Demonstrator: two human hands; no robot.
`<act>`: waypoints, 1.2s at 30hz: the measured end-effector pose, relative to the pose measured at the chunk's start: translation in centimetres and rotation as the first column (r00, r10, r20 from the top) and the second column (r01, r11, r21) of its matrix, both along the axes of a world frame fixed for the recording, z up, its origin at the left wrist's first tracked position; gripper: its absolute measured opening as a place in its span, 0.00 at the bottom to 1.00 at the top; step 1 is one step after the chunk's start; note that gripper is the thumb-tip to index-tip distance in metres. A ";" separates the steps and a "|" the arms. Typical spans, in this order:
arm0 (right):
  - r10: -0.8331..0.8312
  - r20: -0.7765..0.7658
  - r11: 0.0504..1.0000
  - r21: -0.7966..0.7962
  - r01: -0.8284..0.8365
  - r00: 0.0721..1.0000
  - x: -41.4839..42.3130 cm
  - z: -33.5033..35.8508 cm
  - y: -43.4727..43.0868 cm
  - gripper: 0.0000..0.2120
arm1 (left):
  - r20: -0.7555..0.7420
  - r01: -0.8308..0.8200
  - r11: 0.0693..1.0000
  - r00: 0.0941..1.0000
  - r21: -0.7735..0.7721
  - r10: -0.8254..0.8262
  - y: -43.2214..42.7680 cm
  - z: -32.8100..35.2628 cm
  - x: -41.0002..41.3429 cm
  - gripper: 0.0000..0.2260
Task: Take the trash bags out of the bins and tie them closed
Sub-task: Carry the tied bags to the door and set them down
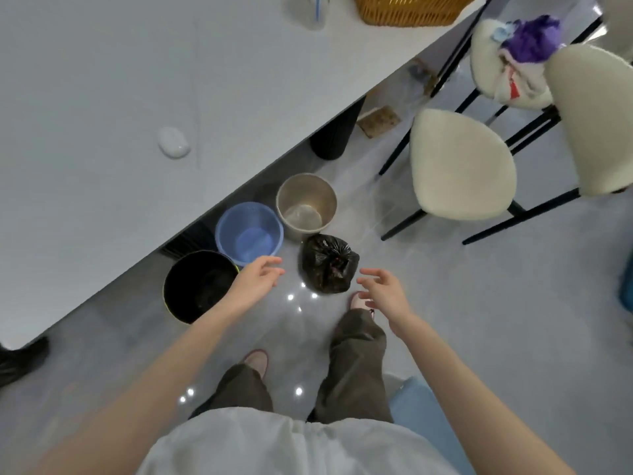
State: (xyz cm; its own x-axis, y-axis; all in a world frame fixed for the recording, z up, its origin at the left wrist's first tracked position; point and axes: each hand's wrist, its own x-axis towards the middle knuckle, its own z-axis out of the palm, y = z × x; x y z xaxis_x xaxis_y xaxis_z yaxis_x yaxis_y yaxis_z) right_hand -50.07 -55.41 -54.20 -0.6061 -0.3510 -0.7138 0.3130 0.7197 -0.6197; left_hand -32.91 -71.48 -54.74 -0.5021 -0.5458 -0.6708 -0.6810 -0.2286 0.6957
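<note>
One head-worn wide-angle camera is looking steeply down and forward from the head of a standing person. It is taking in the wearer's own torso and legs at the bottom edge, the floor beyond, and the surface crossing diagonally at upper left, nearer the lens.

looks like an office or break room: long white table, cream chairs w/ black legs, small bins on grey floor.
</note>
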 end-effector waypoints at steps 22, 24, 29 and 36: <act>0.879 0.023 0.453 0.271 -0.849 0.476 -17.6 -17.7 -8.2 0.11 | 0.157 -0.602 0.798 0.791 0.025 0.592 5.2 -15.7 -15.1 0.13; 0.888 0.001 0.441 0.282 -0.852 0.460 -17.7 -21.7 -8.7 0.09 | 0.151 -0.602 0.798 0.791 0.022 0.593 5.5 -19.1 -15.5 0.12; 0.903 -0.062 0.420 0.345 -0.840 0.426 -17.3 -32.5 -9.1 0.18 | 0.124 -0.644 0.765 0.760 0.012 0.638 6.1 -27.7 -16.9 0.12; 0.905 -0.078 0.414 0.375 -0.829 0.417 -16.9 -45.2 -10.1 0.21 | 0.165 -0.628 0.778 0.769 0.009 0.618 7.2 -40.1 -18.2 0.12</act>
State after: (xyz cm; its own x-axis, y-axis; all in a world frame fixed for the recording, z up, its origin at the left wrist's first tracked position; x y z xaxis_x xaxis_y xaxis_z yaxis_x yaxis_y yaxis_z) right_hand -66.98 -65.51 -99.44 -0.2273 -0.6287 -0.7437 -0.6966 0.6386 -0.3270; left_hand -51.16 -64.31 -94.83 0.0390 -0.6606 -0.7497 -0.4655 -0.6759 0.5714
